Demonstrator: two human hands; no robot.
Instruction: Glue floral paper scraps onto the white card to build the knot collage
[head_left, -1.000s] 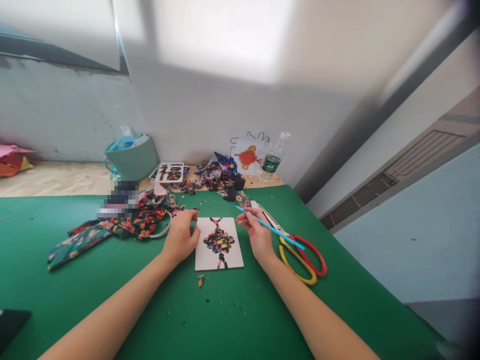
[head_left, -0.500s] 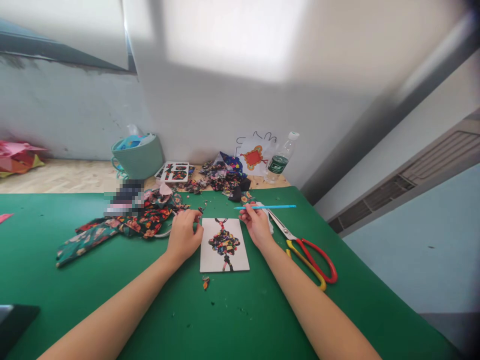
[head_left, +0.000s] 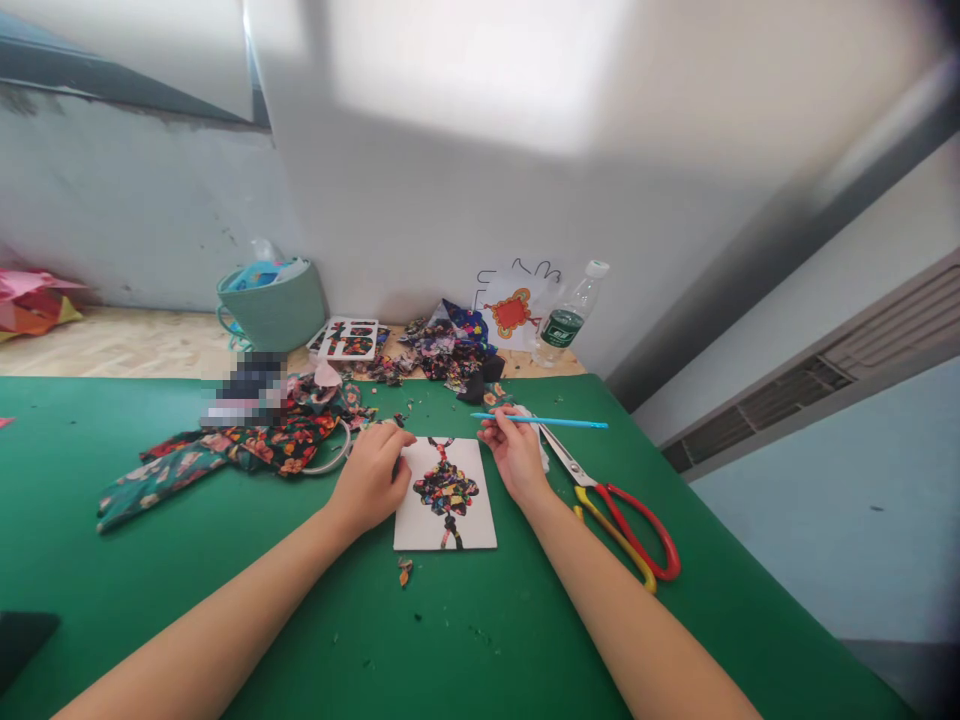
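Pinching blue stick [head_left: 559, 421]: right hand [head_left: 517, 460] | left hand [head_left: 373, 475]: loose, unclenched, over left edge of white panel [head_left: 474, 525]

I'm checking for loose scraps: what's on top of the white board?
Patterned fabric pieces form a knot-like design on the white board. The left hand overlaps its left edge, hiding part of it; whatever lies beneath the fabric is covered too.

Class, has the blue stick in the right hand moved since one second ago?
Yes. Against the scissors, the blue stick has swung nearly level: its outer end, earlier across them, now shows higher, apart from them in the view.
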